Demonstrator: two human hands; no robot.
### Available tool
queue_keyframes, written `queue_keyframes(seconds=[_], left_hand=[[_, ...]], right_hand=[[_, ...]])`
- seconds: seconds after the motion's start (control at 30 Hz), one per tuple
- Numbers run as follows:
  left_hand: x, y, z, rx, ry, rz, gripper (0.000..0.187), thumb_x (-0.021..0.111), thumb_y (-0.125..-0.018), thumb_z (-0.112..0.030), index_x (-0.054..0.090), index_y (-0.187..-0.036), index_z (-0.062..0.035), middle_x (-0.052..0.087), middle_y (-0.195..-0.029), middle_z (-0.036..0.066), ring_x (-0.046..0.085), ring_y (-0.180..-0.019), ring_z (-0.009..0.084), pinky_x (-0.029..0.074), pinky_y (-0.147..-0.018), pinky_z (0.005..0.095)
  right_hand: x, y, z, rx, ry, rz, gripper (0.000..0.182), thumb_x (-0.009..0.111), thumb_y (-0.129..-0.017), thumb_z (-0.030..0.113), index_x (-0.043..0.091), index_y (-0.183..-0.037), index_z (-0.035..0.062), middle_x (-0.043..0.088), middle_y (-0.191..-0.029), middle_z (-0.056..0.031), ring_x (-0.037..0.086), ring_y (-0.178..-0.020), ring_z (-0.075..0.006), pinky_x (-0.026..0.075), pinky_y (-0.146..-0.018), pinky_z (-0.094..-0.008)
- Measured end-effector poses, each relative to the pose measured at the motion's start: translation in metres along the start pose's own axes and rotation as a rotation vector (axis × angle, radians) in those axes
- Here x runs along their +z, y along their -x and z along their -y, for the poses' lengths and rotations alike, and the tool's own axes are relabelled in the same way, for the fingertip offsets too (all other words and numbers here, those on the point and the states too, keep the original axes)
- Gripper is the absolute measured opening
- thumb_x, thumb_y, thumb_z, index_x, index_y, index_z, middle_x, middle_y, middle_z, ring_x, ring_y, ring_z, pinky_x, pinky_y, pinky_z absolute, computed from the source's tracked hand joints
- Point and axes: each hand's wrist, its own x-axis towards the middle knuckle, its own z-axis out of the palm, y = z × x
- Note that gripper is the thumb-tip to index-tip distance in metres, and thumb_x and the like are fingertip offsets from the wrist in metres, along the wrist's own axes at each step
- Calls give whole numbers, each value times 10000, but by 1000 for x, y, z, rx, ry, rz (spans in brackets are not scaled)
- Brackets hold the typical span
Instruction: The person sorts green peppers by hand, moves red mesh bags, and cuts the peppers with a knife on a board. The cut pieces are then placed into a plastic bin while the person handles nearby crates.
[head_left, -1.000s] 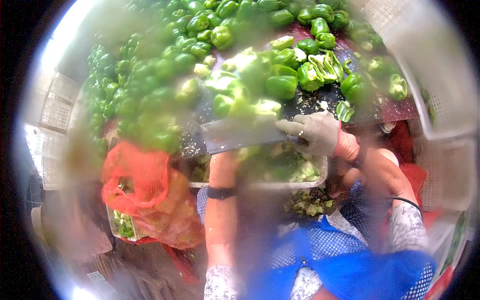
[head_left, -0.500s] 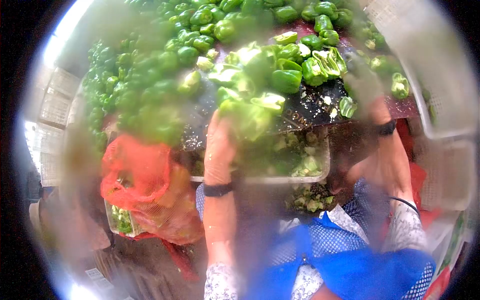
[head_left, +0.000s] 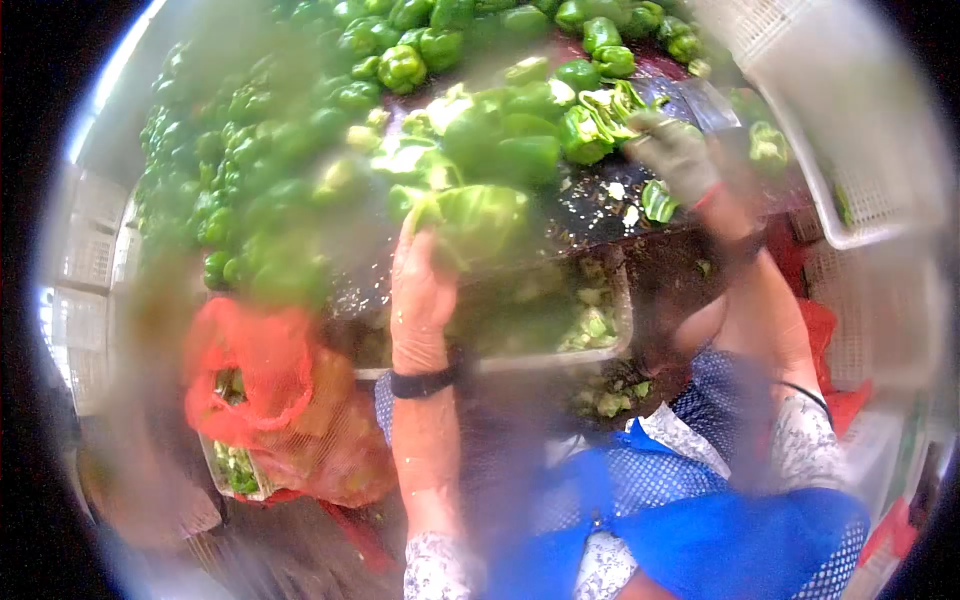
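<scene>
My left hand is bare, with a black band at the wrist. Its fingers are closed on a green bell pepper at the near edge of the dark board; smears on the lens blur the grip. My right hand wears a pale glove and reaches over the board with bent fingers beside the split bell pepper. What those fingers hold, if anything, I cannot make out. A flat grey shape like a blade shows just beyond this hand. A loose slice of pepper lies near it among white seeds.
Whole green peppers are heaped at the back and left. Below the board's edge sits a white-rimmed tray with pepper scraps. A red mesh sack stands at lower left, and a white crate at the right.
My right hand has moved left and away from me, toward the cut peppers. My left hand stays at the board's near edge with the pepper. The whole view has shifted slightly.
</scene>
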Motion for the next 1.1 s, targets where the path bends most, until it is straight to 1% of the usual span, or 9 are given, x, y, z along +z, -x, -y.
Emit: queue_keyframes(seconds=[0.13, 0.27, 0.4, 0.47, 0.6, 0.77, 0.87, 1.0, 1.1], left_hand=[[29, 0, 9, -33, 96, 109, 384, 473, -949, -176, 416, -1314, -70, 518, -1270, 112, 517, -1141, 265, 446, -946, 495], [39, 8, 18, 101, -335, 91, 403, 525, -879, -52, 453, -1276, -37, 570, -1136, 96, 571, -981, 201, 497, -807, 309], [13, 14, 12, 224, -738, 242, 508, 585, -883, -208, 394, -1318, -29, 528, -1224, 148, 549, -1060, 262, 505, -843, 372], [28, 23, 10, -100, -69, 203, 553, 591, -881, -227, 369, -1348, -29, 499, -1271, 148, 540, -1094, 278, 508, -853, 375], [19, 12, 12, 342, -1264, 481, 581, 571, -895, -259, 343, -1382, -40, 449, -1334, 139, 528, -1122, 286, 507, -869, 366], [32, 11, 1, -96, -806, 354, 495, 465, -952, -351, 387, -1367, -93, 499, -1236, 73, 541, -980, 185, 457, -819, 286], [60, 35, -13, -153, -585, 445, 487, 444, -964, -379, 387, -1363, -107, 508, -1197, 43, 515, -975, 149, 437, -804, 271], [63, 41, -16, -92, -848, 322, 535, 458, -949, -423, 378, -1370, -103, 482, -1262, 73, 493, -1063, 181, 429, -873, 345], [13, 2, 2, -233, -220, 251, 543, 438, -948, -332, 313, -1410, -73, 312, -1443, 214, 339, -1312, 345, 339, -1045, 454]], right_hand=[[65, 8, 79, 11, -414, 355, 619, 655, -806, 296, 434, -1289, -19, 623, -1111, -176, 609, -1012, -240, 469, -883, -337], [106, -14, 61, -258, -588, 170, 428, 685, -773, 197, 577, -1144, 11, 663, -1033, -110, 615, -936, -156, 484, -849, -292], [58, -15, 98, 128, -601, -77, 264, 628, -765, 166, 650, -999, 45, 684, -832, -120, 656, -763, -161, 529, -680, -305], [61, -22, 89, 24, -610, -147, 204, 618, -755, 192, 647, -905, 56, 676, -799, -120, 650, -728, -188, 521, -657, -336], [72, 3, 79, 184, -320, 109, 226, 564, -765, 175, 655, -941, 66, 666, -855, -162, 648, -801, -288, 503, -717, -388], [20, 26, 83, 413, -694, -141, 252, 582, -822, 177, 650, -1007, 20, 668, -929, -164, 645, -814, -246, 516, -750, -384], [-16, 47, 40, -66, -56, -593, 228, 563, -788, 141, 670, -986, 103, 670, -905, -116, 644, -828, -217, 528, -716, -321], [-94, 174, 73, 109, 350, -607, 286, 565, -800, 196, 637, -1058, 95, 620, -1026, -121, 588, -943, -232, 476, -809, -327], [-166, 308, 79, 509, 792, -678, 341, 567, -809, 237, 612, -1113, 89, 582, -1117, -125, 547, -1029, -242, 437, -879, -332]])
